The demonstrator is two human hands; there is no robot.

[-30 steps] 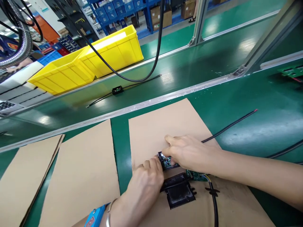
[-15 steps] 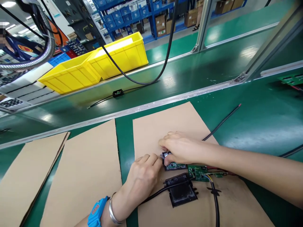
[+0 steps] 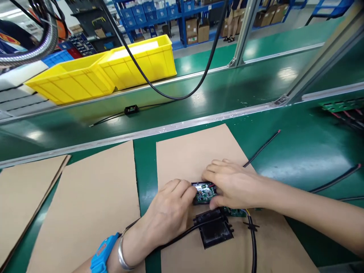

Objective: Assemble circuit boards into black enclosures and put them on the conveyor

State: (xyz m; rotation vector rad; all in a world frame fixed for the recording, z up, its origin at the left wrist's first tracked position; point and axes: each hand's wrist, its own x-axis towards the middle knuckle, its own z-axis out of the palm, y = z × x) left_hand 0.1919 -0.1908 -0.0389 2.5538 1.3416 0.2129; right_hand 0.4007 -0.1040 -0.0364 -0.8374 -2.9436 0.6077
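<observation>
Open black case [image 3: 204, 193] between left hand [image 3: 170, 208] and right hand [image 3: 236, 185], on cardboard sheet [image 3: 196, 149].
Nearest, a black cable [image 3: 184, 234] crosses the black cover [image 3: 217, 232]; beyond, the right hand partly hides the green circuit board [image 3: 236, 212]. Left fingers [image 3: 187, 192] bend against the case's left end, thumb hidden; grip cannot be told. Right fingers [image 3: 211, 175] and thumb, parted, grasp its right end.

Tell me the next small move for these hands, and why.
Probably press the circuit board gently with the right hand, the left hand steadying its black case: the hands are at opposite ends, and the board's face shows uncovered between them.
</observation>
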